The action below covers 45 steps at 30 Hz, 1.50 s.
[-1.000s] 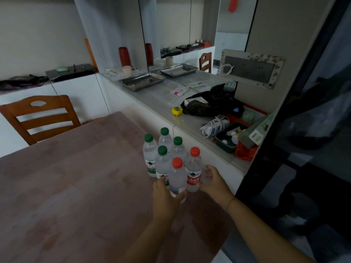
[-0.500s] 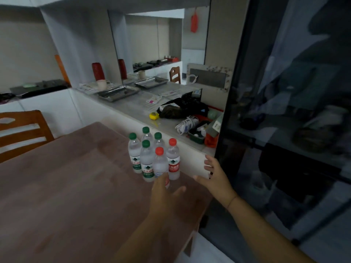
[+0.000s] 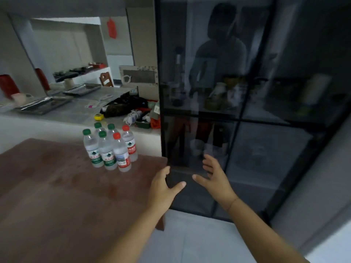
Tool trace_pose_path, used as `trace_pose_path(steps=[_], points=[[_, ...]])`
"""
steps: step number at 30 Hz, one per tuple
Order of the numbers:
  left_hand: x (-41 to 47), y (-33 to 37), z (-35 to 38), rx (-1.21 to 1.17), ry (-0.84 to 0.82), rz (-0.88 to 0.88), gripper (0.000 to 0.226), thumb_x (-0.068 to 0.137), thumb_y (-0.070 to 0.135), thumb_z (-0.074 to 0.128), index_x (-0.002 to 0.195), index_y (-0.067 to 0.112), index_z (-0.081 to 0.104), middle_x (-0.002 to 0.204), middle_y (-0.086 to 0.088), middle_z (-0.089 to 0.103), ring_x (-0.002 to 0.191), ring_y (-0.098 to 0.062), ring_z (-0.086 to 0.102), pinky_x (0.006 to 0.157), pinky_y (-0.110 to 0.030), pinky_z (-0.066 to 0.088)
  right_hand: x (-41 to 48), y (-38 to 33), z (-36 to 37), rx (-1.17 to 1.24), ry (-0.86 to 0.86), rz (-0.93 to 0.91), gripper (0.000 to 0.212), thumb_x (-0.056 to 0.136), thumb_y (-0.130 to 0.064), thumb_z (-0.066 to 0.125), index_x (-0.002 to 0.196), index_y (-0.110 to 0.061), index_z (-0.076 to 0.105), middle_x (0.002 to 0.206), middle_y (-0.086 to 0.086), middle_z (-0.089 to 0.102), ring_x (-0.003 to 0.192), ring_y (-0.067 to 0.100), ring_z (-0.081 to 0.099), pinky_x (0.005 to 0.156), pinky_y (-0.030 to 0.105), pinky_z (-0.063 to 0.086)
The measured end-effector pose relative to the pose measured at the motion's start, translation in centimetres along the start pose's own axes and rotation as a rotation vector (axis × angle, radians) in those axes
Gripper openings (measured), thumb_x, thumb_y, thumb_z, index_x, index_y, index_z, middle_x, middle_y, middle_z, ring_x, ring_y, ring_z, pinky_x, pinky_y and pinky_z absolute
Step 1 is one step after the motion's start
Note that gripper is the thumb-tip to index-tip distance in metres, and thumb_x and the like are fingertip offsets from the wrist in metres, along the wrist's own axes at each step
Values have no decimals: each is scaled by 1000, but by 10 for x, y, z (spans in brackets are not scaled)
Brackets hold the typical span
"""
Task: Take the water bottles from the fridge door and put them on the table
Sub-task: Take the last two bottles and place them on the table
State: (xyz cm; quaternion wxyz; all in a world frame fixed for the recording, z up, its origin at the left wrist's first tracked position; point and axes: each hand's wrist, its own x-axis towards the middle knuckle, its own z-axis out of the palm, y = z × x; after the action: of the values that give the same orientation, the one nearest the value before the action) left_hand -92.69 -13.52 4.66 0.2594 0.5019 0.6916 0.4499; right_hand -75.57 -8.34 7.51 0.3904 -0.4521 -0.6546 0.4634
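Several clear water bottles (image 3: 109, 149) with green and red caps stand upright in a tight cluster near the far right corner of the brown wooden table (image 3: 57, 196). The dark glass fridge (image 3: 247, 111) fills the right half of the view, its doors closed. My left hand (image 3: 163, 186) hovers over the table's right edge, fingers spread and empty. My right hand (image 3: 216, 177) is raised in front of the fridge's lower left door panel, also open and empty. Both hands are clear of the bottles.
A grey counter (image 3: 79, 112) behind the table carries metal trays (image 3: 41, 105), a yellow tape measure (image 3: 99, 117), a dark bag (image 3: 121, 107), a coiled white cable (image 3: 133, 116) and small boxes. A red cylinder (image 3: 7, 86) stands at the far left. Pale floor lies below the fridge.
Both hands let go of the bottle cluster and pulled back to the right. My view swung right, from the table to the fridge front.
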Motion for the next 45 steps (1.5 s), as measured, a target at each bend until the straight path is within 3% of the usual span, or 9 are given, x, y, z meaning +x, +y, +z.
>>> trace_pose_path(steps=[9,18,27,35,45], points=[[-100,76,72,16,-204,137,77,75,44,75,140,29,37,139,10,46,129,-9,41,103,-27,35,-137,3,-112,-37,241,27,78,77,-22,77,142,-27,33,137,-4,46,126,10,45,102,21,35],[-247,165,181,-50,-349,222,73,78,42,73,140,29,37,139,10,46,127,-6,40,97,-24,33,-300,14,-235,-88,338,31,64,78,-26,75,132,-32,43,126,-11,53,118,1,49,102,20,39],[-380,241,263,-80,-467,306,72,79,41,72,140,26,38,142,9,45,127,-6,41,96,-21,32,-433,14,-352,-115,512,41,56,78,-25,75,128,-28,49,120,-7,58,112,7,56,100,34,47],[-415,334,293,-183,-546,504,71,81,43,69,141,32,34,146,12,40,126,1,34,98,-20,30,-457,-26,-431,-106,661,-77,57,80,-28,73,131,-25,47,122,-7,57,114,7,55,101,34,47],[-376,432,312,-272,-412,733,67,80,45,68,138,33,37,139,15,44,120,6,36,90,-7,29,-394,-83,-505,-109,722,-271,51,79,-26,73,124,-29,49,121,-4,58,114,12,55,101,39,47]])
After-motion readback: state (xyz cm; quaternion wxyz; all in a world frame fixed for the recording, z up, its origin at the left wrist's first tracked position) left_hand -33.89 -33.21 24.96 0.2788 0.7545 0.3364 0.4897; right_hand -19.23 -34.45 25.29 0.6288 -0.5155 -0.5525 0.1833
